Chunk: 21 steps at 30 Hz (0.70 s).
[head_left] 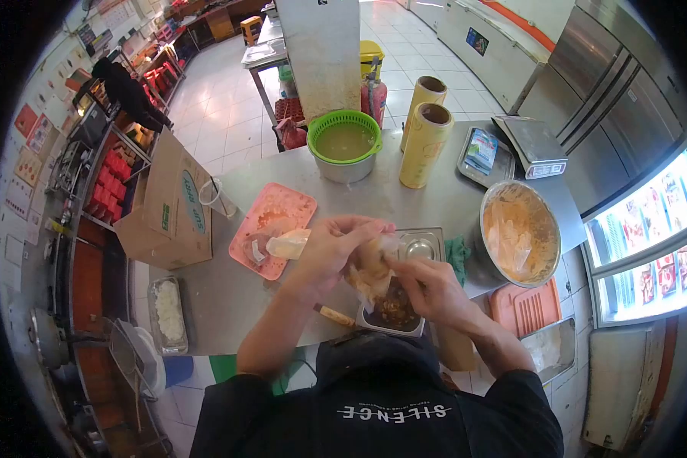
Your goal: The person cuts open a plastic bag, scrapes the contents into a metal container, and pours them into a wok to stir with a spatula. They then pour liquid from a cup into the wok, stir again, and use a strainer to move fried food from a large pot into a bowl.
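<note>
My left hand [336, 248] is closed around one side of a pale, limp, partly see-through piece [372, 276] with tan patches; I cannot tell whether it is plastic or food. On its other side, the fingers of my right hand [435, 290] pinch it. Just below it sits a metal pan [411, 330] with dark, chopped, saucy food. The piece overlaps the pan's far part in this view. Beside my left wrist, a bag of cream-coloured paste [288, 244] lies across a pink tray [263, 200]. A stick-like handle [334, 314] rests left of the pan.
At right stand a large metal bowl [546, 229] with orange residue, a green cloth [456, 256] and a scale [538, 156]. Film rolls [424, 156] and a green colander [343, 118] are farther back. A cardboard box [168, 210] is at left. Another person [126, 91] stands far left.
</note>
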Motion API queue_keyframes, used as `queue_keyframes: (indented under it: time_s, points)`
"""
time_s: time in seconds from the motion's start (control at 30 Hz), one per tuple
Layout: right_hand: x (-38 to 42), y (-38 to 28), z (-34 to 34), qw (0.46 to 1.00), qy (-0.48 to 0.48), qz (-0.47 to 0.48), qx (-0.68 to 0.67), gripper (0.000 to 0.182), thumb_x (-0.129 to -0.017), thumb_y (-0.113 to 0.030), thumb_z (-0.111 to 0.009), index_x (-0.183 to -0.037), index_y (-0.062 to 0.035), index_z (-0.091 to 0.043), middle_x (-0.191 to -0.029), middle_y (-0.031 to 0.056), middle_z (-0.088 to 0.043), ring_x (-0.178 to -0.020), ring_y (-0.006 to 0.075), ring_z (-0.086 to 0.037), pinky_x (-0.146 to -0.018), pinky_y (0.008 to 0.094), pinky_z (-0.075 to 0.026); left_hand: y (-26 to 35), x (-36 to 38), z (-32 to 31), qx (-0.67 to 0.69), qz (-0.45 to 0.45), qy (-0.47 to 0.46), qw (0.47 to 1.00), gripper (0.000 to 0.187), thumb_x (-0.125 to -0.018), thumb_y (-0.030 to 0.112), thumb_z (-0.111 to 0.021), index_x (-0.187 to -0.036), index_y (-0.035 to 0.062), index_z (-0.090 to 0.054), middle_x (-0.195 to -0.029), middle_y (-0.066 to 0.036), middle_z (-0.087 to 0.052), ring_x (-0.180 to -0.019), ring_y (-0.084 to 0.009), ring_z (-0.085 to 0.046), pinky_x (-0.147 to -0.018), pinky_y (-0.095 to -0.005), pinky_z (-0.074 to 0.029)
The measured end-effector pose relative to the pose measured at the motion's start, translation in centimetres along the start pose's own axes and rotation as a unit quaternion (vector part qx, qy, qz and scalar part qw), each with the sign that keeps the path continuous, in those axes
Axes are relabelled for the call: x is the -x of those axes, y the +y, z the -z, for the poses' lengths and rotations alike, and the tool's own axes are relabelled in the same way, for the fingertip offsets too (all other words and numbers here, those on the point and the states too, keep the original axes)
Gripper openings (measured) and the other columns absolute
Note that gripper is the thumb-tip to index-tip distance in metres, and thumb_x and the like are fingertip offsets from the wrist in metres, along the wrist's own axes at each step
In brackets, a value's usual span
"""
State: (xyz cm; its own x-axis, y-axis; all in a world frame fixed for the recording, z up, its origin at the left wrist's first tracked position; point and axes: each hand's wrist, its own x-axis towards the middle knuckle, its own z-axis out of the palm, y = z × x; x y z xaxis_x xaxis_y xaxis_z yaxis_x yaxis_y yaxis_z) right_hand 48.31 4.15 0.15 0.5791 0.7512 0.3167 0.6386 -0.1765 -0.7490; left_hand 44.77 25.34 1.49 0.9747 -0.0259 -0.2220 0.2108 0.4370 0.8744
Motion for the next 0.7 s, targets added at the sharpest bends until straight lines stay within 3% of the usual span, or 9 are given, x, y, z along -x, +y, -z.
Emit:
queue_keyframes:
  time_s: [0.1, 0.2, 0.3, 0.37, 0.4, 0.5, 0.6, 0.7]
  points:
    - [-0.7, -0.6, 1.4, 0.994, -0.104, 0.008, 0.027, 0.027, -0.088, -0.002, -0.056, -0.115, 0.0009, -0.061, -0.095, 0.0215, -0.065, -0.080, 0.0386, -0.063, -0.069, 0.0383, -0.052, -0.3, 0.0, 0.3, -0.031, 0.022, 0.007, 0.999, 0.023, -0.094, 0.017, -0.061, -0.101, -0.0038, -0.068, -0.100, -0.012, -0.070, -0.086, -0.0159, -0.067, -0.076, -0.0289, -0.056]
    - [-0.9, -0.2, 1.4, 0.993, -0.116, 0.011, -0.018, 0.025, -0.091, -0.005, -0.055, -0.114, 0.0002, -0.061, -0.091, 0.0171, -0.067, -0.070, 0.0310, -0.065, -0.066, 0.0376, -0.051, -0.3, 0.4, 0.4, 0.006, 0.028, 0.021, 0.999, 0.025, -0.095, 0.018, -0.060, -0.105, -0.0050, -0.064, -0.106, -0.015, -0.068, -0.090, -0.0179, -0.067, -0.080, -0.0306, -0.056]
    - [-0.6, 0.9, 0.2, 0.984, -0.004, -0.054, -0.169, 0.021, -0.096, -0.008, -0.053, -0.111, 0.0010, -0.064, -0.079, 0.0036, -0.067, -0.069, 0.0177, -0.063, -0.061, 0.0335, -0.049, 0.1, 1.1, 0.0, 0.158, 0.012, 0.019, 0.987, 0.030, -0.093, 0.016, -0.062, -0.114, -0.0052, -0.060, -0.111, -0.015, -0.066, -0.093, -0.0181, -0.067, -0.082, -0.0313, -0.055]
    - [-0.7, 0.3, 0.9, 0.952, -0.040, -0.168, -0.254, 0.023, -0.098, -0.011, -0.052, -0.113, 0.0012, -0.064, -0.082, -0.0001, -0.067, -0.071, 0.0128, -0.060, -0.064, 0.0307, -0.050, 0.7, 2.6, 0.0, 0.276, 0.037, 0.002, 0.960, 0.037, -0.090, 0.015, -0.067, -0.120, -0.0047, -0.058, -0.111, -0.012, -0.065, -0.094, -0.0164, -0.066, -0.081, -0.0309, -0.055]
    - [-0.8, 0.1, 1.1, 0.927, -0.056, -0.224, -0.296, 0.024, -0.098, -0.012, -0.051, -0.114, 0.0014, -0.064, -0.084, -0.0020, -0.066, -0.072, 0.0103, -0.059, -0.065, 0.0293, -0.050, 0.0, 2.8, 0.3, 0.217, 0.004, 0.016, 0.976, 0.036, -0.090, 0.015, -0.067, -0.119, -0.0046, -0.058, -0.110, -0.012, -0.066, -0.093, -0.0161, -0.066, -0.081, -0.0305, -0.055]
    - [-0.6, -0.3, 0.3, 0.944, -0.043, -0.157, -0.288, 0.024, -0.098, -0.011, -0.051, -0.114, 0.0016, -0.064, -0.085, -0.0018, -0.066, -0.072, 0.0095, -0.057, -0.066, 0.0270, -0.049, -1.5, 2.8, 1.3, 0.097, -0.058, 0.048, 0.992, 0.033, -0.089, 0.014, -0.067, -0.115, -0.0043, -0.060, -0.106, -0.011, -0.067, -0.091, -0.0154, -0.066, -0.079, -0.0294, -0.055]
    - [-0.8, 0.1, -0.6, 0.977, -0.009, -0.076, -0.200, 0.023, -0.094, -0.008, -0.054, -0.114, 0.0015, -0.063, -0.095, 0.0138, -0.069, -0.078, 0.0192, -0.066, -0.071, 0.0324, -0.052, -0.1, 2.9, 0.8, 0.079, -0.047, 0.048, 0.995, 0.027, -0.089, 0.013, -0.067, -0.109, -0.0045, -0.063, -0.103, -0.011, -0.068, -0.088, -0.0148, -0.067, -0.078, -0.0285, -0.055]
    - [-1.2, -1.5, 0.0, 0.996, -0.039, 0.018, -0.080, 0.024, -0.091, -0.004, -0.056, -0.113, 0.0003, -0.064, -0.091, 0.0189, -0.066, -0.074, 0.0299, -0.067, -0.069, 0.0346, -0.051, 0.8, 3.0, 0.5, 0.041, -0.026, 0.035, 0.998, 0.022, -0.089, 0.013, -0.066, -0.102, -0.0043, -0.066, -0.099, -0.011, -0.069, -0.086, -0.0154, -0.067, -0.078, -0.0288, -0.055]
